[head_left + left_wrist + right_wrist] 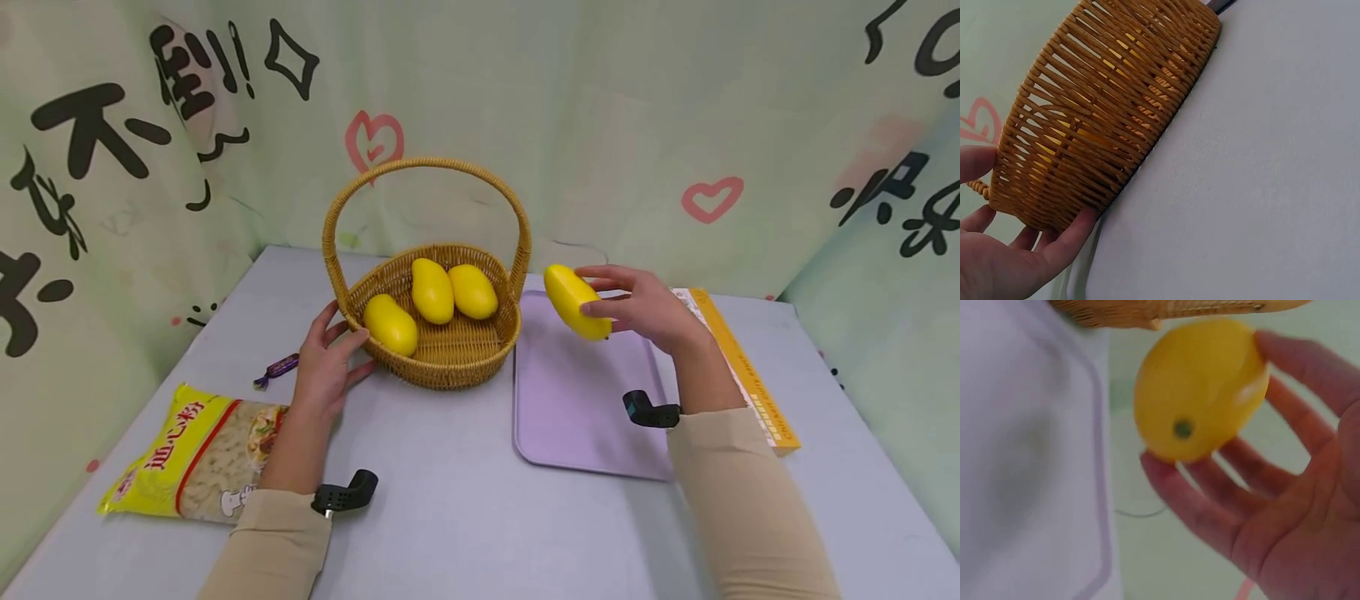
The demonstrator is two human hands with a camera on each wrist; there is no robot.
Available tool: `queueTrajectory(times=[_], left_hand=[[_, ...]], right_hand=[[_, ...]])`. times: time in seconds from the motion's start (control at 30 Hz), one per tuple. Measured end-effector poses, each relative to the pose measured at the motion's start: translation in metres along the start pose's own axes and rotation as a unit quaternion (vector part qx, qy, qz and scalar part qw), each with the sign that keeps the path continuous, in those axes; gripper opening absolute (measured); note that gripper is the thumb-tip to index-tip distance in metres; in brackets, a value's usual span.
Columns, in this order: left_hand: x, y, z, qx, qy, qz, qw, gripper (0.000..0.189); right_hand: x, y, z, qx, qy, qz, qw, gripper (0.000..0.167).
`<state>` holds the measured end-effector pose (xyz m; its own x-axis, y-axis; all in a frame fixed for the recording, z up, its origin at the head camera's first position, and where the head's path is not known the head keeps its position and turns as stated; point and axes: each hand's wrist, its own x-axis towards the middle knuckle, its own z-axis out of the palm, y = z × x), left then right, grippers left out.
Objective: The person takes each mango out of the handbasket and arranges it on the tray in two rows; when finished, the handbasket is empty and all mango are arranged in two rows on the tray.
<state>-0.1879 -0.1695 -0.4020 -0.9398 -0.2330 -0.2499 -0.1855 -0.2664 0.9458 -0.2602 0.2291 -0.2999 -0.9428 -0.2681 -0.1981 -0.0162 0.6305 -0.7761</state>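
Note:
In my right hand [645, 308] is a yellow mango [573, 304], gripped between thumb and fingers above the lilac tray [592, 417]. The right wrist view shows a dark green spot on the end of this mango [1200, 387], with the fingertips spread around its side. A wicker basket [450, 375] with a tall arched handle stands left of the tray. My left hand [326, 367] holds the basket's left side, its thumb by the rim and its other fingers against the woven wall. Inside the basket lie three more yellow mangoes [432, 292].
A bag of macaroni [202, 454] lies under the left forearm, and a purple-wrapped candy [281, 367] is behind it. Partly behind the right arm lies an orange and white box [738, 358]. A printed curtain [622, 125] hangs behind the table.

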Motion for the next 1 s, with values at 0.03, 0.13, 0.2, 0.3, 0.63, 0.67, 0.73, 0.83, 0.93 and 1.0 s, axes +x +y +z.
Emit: queueTrajectory(times=[0.03, 0.13, 0.2, 0.3, 0.63, 0.67, 0.73, 0.83, 0.93, 1.0], left_hand=[[0.0, 0.0, 0.0, 0.0, 0.0, 0.001, 1.0, 0.075], [-0.001, 0.0, -0.001, 0.001, -0.003, 0.002, 1.0, 0.075], [-0.001, 0.001, -0.001, -0.001, -0.006, 0.002, 1.0, 0.075], [-0.001, 0.0, -0.002, -0.003, -0.006, 0.0, 1.0, 0.075], [-0.001, 0.0, -0.002, -0.001, -0.003, 0.001, 1.0, 0.074], [-0.001, 0.0, -0.002, 0.0, -0.002, 0.002, 1.0, 0.074], [-0.001, 0.0, -0.002, 0.002, -0.002, 0.003, 1.0, 0.074], [-0.001, 0.0, -0.002, 0.003, -0.002, 0.004, 1.0, 0.074], [-0.001, 0.0, -0.002, 0.003, -0.003, 0.004, 1.0, 0.074], [-0.001, 0.0, -0.002, 0.002, -0.002, 0.003, 1.0, 0.074]], right_hand=[[0.003, 0.003, 0.003, -0.011, 0.007, 0.015, 0.9998, 0.065], [0.011, 0.009, 0.013, -0.05, 0.033, 0.051, 0.9969, 0.063], [0.016, 0.01, 0.02, -0.074, 0.048, 0.062, 0.9942, 0.062], [0.022, 0.009, 0.032, -0.106, 0.063, 0.06, 0.9905, 0.061], [0.039, 0.004, 0.056, -0.179, 0.085, 0.02, 0.9801, 0.057], [0.041, 0.004, 0.058, -0.18, 0.085, 0.019, 0.9798, 0.057], [0.043, 0.005, 0.06, -0.184, 0.086, 0.02, 0.979, 0.056], [0.044, 0.006, 0.063, -0.179, 0.087, 0.027, 0.9797, 0.055], [0.046, 0.007, 0.066, -0.173, 0.087, 0.029, 0.9806, 0.054], [0.047, 0.008, 0.068, -0.174, 0.088, 0.025, 0.9806, 0.053]])
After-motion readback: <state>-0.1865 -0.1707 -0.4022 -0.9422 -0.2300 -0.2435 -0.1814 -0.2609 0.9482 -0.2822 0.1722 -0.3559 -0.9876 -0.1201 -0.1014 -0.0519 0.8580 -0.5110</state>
